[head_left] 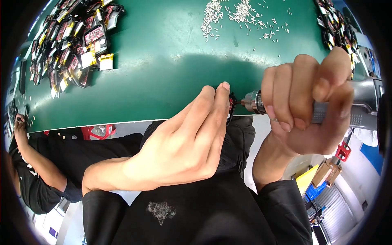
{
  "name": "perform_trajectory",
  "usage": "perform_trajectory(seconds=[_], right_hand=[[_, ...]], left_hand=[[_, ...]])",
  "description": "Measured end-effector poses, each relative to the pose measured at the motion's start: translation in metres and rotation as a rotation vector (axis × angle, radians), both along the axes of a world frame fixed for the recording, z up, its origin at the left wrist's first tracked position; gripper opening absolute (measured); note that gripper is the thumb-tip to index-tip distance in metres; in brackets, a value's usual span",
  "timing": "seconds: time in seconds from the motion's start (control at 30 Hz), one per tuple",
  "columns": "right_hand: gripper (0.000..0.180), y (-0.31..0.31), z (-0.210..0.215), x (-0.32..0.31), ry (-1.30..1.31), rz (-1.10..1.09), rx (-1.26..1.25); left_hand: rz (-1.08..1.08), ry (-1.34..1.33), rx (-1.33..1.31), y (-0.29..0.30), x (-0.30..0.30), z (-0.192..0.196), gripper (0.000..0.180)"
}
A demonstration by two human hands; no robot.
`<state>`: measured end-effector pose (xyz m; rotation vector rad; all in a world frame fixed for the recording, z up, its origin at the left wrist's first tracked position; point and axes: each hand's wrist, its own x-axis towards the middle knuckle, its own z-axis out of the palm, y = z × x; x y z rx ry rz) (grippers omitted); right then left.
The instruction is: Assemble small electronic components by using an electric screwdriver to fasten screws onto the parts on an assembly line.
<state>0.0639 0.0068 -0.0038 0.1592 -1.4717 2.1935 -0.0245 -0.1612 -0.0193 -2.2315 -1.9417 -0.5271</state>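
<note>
My right hand is wrapped round a grey electric screwdriver, held level with its metal chuck toward the left. The thin bit meets or nearly meets a small black-cased device with a red circuit board; exact contact cannot be made out. My left hand holds this device at the table's near edge, its fingers pressed together and hiding most of it.
On the green table, a heap of black-cased devices with red boards and silver battery packs lies far left. Small pale screws are scattered at the back. Another device pile sits far right. A co-worker's arm is at left.
</note>
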Motion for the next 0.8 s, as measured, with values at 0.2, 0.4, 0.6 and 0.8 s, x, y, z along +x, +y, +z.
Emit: perform_trajectory(seconds=[0.2, 0.4, 0.6, 0.8], right_hand=[[0.018, -0.009, 0.013, -0.023, 0.081, 0.018, 0.132], [0.019, -0.005, 0.005, -0.013, 0.119, 0.044, -0.193], [0.024, 0.001, 0.006, 0.010, 0.249, -0.008, -0.188], [0.018, 0.017, -0.002, 0.050, 0.270, -0.250, -0.312]], left_hand=[[-0.009, -0.043, -0.048, -0.004, -0.007, 0.006, 0.045], [0.004, 0.015, -0.080, -0.005, -0.003, 0.019, 0.037], [0.062, -0.015, -0.075, -0.024, -0.009, 0.023, 0.039], [0.784, 0.090, 0.229, -0.077, -0.129, 0.053, 0.043]])
